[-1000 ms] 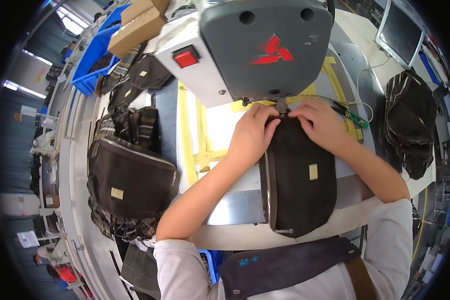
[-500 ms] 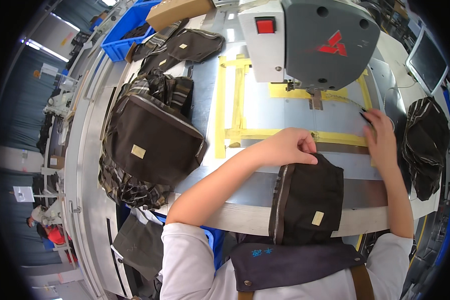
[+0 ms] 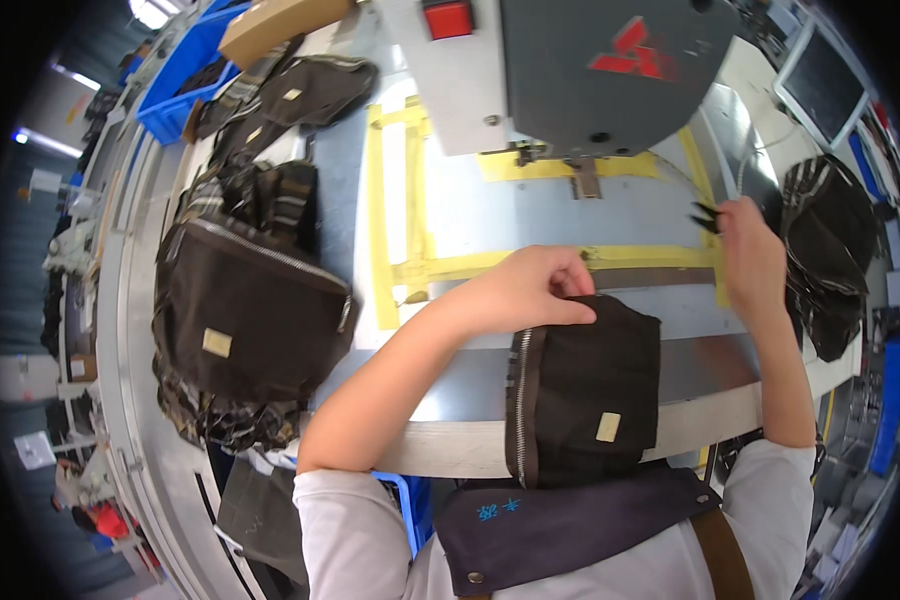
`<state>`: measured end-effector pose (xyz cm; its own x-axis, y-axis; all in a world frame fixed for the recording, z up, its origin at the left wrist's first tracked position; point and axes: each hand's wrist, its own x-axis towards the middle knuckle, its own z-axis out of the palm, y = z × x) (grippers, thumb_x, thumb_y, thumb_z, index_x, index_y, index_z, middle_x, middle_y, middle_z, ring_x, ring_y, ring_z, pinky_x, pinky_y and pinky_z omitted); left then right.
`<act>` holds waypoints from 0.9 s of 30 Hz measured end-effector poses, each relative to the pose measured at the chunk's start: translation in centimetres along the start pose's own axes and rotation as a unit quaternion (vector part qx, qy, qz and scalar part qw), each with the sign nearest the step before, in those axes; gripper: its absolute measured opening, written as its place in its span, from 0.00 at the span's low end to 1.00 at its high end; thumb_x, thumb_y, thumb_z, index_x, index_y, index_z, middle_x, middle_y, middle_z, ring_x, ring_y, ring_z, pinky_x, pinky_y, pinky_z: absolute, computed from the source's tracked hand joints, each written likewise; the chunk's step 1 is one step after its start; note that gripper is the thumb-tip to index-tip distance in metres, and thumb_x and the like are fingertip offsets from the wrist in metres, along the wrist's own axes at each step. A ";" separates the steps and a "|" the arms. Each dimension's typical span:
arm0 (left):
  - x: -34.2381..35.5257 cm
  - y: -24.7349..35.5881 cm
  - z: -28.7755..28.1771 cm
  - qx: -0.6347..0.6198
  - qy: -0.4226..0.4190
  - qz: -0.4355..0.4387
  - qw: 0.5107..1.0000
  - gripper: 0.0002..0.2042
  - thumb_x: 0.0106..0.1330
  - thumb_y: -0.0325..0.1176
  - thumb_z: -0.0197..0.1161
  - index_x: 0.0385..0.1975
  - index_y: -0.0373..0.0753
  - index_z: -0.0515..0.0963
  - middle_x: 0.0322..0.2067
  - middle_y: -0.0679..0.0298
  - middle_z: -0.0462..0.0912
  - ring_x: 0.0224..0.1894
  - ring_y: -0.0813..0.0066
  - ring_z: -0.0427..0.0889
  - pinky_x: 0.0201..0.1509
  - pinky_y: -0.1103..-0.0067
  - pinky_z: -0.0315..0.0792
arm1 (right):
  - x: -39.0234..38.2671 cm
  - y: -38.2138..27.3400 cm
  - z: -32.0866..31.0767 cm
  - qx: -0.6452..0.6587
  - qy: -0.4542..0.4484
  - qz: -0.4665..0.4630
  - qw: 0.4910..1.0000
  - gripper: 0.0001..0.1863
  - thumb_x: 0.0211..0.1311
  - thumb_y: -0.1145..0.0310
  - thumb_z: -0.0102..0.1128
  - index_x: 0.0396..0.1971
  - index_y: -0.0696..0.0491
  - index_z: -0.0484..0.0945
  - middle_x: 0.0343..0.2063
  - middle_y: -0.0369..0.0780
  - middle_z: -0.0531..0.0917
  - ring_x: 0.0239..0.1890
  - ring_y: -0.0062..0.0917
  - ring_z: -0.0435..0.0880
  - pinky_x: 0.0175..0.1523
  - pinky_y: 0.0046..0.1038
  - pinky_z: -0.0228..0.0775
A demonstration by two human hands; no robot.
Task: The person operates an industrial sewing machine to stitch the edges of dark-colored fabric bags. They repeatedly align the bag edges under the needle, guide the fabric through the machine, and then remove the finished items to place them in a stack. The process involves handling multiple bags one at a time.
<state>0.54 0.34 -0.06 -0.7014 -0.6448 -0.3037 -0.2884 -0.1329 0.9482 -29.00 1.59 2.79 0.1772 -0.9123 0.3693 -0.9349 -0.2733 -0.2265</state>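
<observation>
My left hand (image 3: 542,288) is closed in a pinch on the top edge of a dark brown zippered fabric bag piece (image 3: 595,385). The piece hangs over the table's front edge, with a silvery zipper down its left side and a small pale yellow label low on its front. To the right, above the metal plate, my right hand (image 3: 753,250) is closed round small black thread snips (image 3: 706,218). Their dark tips stick out to the left and look slightly apart. Part of the tool is hidden in my fingers.
A grey sewing machine head (image 3: 610,80) stands over a metal plate marked with yellow tape (image 3: 650,258). Similar brown zippered pieces (image 3: 255,310) are piled at left, and a dark bundle (image 3: 828,255) lies at right. A blue crate (image 3: 175,110) and a monitor (image 3: 820,80) stand farther back.
The snips, mostly covered by my right hand before, now show more, turned with their tips toward the left. My left hand keeps its pinch on the bag piece. The whole view has shifted.
</observation>
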 end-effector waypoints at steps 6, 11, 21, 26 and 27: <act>0.0 -0.3 0.2 -0.048 0.007 0.001 0.999 0.08 0.57 0.22 0.68 0.33 0.36 0.75 0.30 0.70 0.79 0.33 0.86 0.75 0.39 0.86 0.70 | 3.0 -4.2 1.4 -0.048 -0.057 -0.269 0.960 0.14 0.53 0.58 0.64 0.32 0.51 0.74 0.28 0.37 0.74 0.33 0.32 0.77 0.38 0.31 0.69; 0.0 -0.3 0.4 -0.059 0.013 0.009 0.998 0.09 0.56 0.25 0.70 0.31 0.35 0.74 0.27 0.69 0.78 0.30 0.85 0.74 0.35 0.85 0.69 | 5.7 -4.5 3.0 -0.055 -0.061 -0.421 0.903 0.14 0.52 0.57 0.64 0.25 0.50 0.72 0.25 0.35 0.72 0.30 0.27 0.76 0.37 0.30 0.69; -0.2 0.1 0.9 -0.065 0.080 0.076 0.992 0.09 0.56 0.25 0.70 0.32 0.38 0.74 0.26 0.72 0.77 0.27 0.88 0.72 0.32 0.87 0.67 | 3.9 -4.0 6.2 0.011 -0.182 -0.247 0.952 0.15 0.60 0.53 0.57 0.26 0.51 0.76 0.24 0.37 0.78 0.31 0.30 0.78 0.38 0.31 0.71; -0.1 0.8 1.5 0.018 0.218 0.144 0.965 0.11 0.56 0.26 0.71 0.34 0.39 0.74 0.27 0.72 0.77 0.26 0.89 0.71 0.31 0.88 0.66 | 4.4 -3.4 4.5 0.255 -0.043 -0.173 0.951 0.11 0.61 0.59 0.58 0.29 0.52 0.80 0.25 0.39 0.80 0.29 0.35 0.79 0.36 0.33 0.70; -0.1 0.6 1.8 0.021 0.233 0.155 0.960 0.12 0.56 0.26 0.71 0.34 0.39 0.74 0.27 0.72 0.78 0.26 0.89 0.71 0.31 0.88 0.66 | 4.0 -4.2 3.8 0.333 -0.086 -0.120 0.931 0.10 0.60 0.61 0.58 0.30 0.52 0.81 0.25 0.40 0.80 0.29 0.35 0.79 0.35 0.34 0.70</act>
<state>-0.75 1.68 0.34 -0.3929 -0.9164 0.0771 -0.1452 0.1446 0.9788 -23.22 -2.05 1.79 0.4566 -0.8200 0.3452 -0.4733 -0.5524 -0.6862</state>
